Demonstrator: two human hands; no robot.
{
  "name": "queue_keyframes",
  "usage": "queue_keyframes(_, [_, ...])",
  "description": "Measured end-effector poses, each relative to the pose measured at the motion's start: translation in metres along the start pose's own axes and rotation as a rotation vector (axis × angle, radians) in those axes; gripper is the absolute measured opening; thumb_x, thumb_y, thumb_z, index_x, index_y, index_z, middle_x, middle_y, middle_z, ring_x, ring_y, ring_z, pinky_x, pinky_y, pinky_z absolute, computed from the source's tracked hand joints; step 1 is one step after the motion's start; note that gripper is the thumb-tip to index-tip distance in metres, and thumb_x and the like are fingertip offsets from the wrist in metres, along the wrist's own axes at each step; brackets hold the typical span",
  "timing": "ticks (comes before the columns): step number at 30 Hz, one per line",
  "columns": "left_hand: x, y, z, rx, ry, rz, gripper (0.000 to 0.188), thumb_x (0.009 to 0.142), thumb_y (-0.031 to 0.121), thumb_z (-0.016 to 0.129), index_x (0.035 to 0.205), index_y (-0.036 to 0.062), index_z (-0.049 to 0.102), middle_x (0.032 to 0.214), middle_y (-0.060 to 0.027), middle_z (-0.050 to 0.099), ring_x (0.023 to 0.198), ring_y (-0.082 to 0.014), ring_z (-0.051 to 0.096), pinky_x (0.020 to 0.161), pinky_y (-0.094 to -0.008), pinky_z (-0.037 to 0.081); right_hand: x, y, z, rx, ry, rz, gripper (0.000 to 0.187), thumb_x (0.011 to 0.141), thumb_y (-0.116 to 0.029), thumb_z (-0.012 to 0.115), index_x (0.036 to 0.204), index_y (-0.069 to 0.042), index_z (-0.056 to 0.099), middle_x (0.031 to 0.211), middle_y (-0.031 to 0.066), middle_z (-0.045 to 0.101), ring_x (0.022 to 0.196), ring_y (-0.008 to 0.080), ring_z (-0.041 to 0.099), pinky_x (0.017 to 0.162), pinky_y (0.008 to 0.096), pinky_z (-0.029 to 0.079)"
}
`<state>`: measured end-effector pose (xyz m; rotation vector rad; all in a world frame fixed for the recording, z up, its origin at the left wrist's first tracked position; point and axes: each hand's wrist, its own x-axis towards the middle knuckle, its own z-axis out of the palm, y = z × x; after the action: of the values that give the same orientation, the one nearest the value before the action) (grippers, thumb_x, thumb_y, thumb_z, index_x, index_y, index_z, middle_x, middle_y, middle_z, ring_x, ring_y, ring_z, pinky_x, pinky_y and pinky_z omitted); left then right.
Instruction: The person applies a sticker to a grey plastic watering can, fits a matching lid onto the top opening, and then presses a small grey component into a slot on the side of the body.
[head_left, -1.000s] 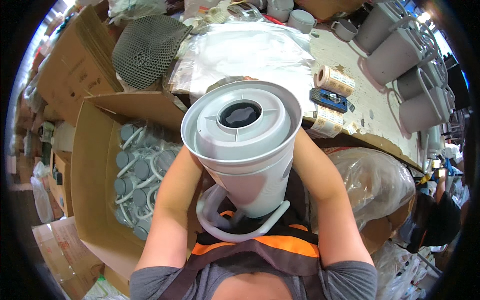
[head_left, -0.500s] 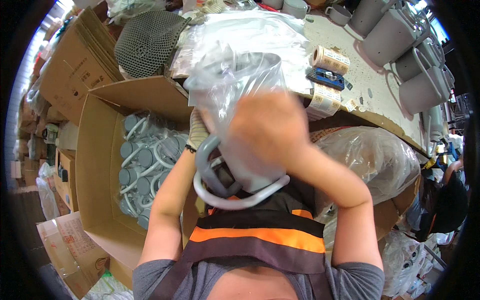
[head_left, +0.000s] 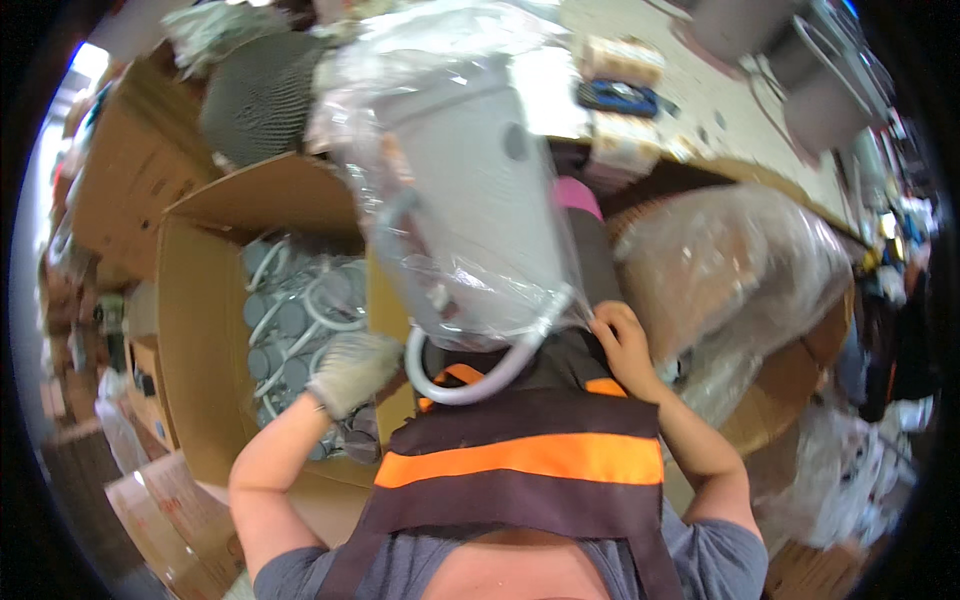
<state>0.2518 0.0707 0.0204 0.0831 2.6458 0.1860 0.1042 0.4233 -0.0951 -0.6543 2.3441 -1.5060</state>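
Note:
A grey watering can [head_left: 465, 170] in a clear plastic bag [head_left: 475, 305] lies in front of me, partly over my apron. Its pale curved spout [head_left: 475, 388] sticks out toward me, and a grey handle [head_left: 398, 225] shows through the film. My right hand [head_left: 625, 348] is closed at the bag's right edge, beside the spout's end, with the film pinched in its fingers. My left hand [head_left: 355, 372], in a pale glove, is beside the spout's left side, over the edge of a cardboard box [head_left: 195, 330]. Blur hides what its fingers do.
Several bagged grey cans [head_left: 290, 320] fill the box at left. Beyond lie a tape roll [head_left: 622, 60], a blue cutter [head_left: 618, 98] and more grey watering cans [head_left: 825, 100] on the bench. A large clear plastic bag [head_left: 735, 270] stands at right.
The bagged can has tipped over, its wide end now away from me. My left hand has come back toward the box, and my right hand has moved down to the bag's right edge.

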Motion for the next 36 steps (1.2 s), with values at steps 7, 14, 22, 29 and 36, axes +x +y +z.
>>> queue_keyframes(7, [0.064, 0.109, -0.06, 0.23, 0.243, 0.792, 0.04, 0.068, 0.012, 0.063, 0.107, 0.0125, 0.06, 0.115, -0.0073, 0.058, 0.08, -0.0244, 0.062, 0.063, -0.0367, 0.05, 0.035, -0.021, 0.039, 0.557, 0.085, 0.128, 0.022, 0.092, -0.018, 0.054, 0.099, 0.003, 0.058, 0.091, 0.0077, 0.058, 0.072, 0.0149, 0.064, 0.061, 0.0245, 0.048])
queue_keyframes(14, [0.09, 0.174, -0.148, 0.231, 0.305, 0.847, 0.019, 0.069, 0.018, 0.067, 0.085, 0.0126, 0.06, 0.106, -0.0111, 0.064, 0.071, -0.0243, 0.065, 0.06, -0.0356, 0.052, -0.023, -0.024, -0.08, 0.825, 0.192, 0.098, 0.024, 0.092, -0.02, 0.054, 0.1, 0.001, 0.061, 0.091, 0.0083, 0.065, 0.082, 0.0142, 0.062, 0.072, 0.0246, 0.048])
queue_keyframes(22, [0.106, 0.206, -0.174, 0.224, 0.666, 0.957, 0.026, 0.066, 0.005, 0.076, 0.085, 0.0086, 0.057, 0.106, -0.0149, 0.063, 0.094, -0.0315, 0.06, 0.08, -0.04, 0.049, -0.054, 0.164, -0.122, 0.827, 0.546, 0.663, 0.021, 0.088, -0.023, 0.059, 0.088, -0.002, 0.06, 0.076, 0.0055, 0.062, 0.056, 0.011, 0.055, 0.05, 0.0223, 0.043])
queue_keyframes(29, [0.119, 0.195, -0.163, 0.016, 0.447, 0.92, 0.028, 0.065, 0.006, 0.075, 0.087, 0.0095, 0.059, 0.083, -0.0083, 0.064, 0.071, -0.0241, 0.062, 0.064, -0.0354, 0.049, 0.002, 0.272, -0.062, -0.168, 0.853, 0.706, 0.035, 0.078, -0.024, 0.066, 0.104, -0.002, 0.06, 0.095, 0.0164, 0.065, 0.09, 0.0309, 0.064, 0.074, 0.0362, 0.05])
queue_keyframes(36, [0.127, 0.191, -0.175, 0.011, 0.415, 0.871, 0.027, 0.065, 0.008, 0.073, 0.089, 0.0104, 0.06, 0.07, -0.0036, 0.062, 0.064, -0.0239, 0.061, 0.07, -0.0391, 0.05, 0.04, 0.356, -0.116, 1.138, 0.647, 0.47, 0.045, 0.078, -0.028, 0.066, 0.115, -0.004, 0.058, 0.108, 0.011, 0.063, 0.095, 0.023, 0.06, 0.085, 0.0329, 0.047])
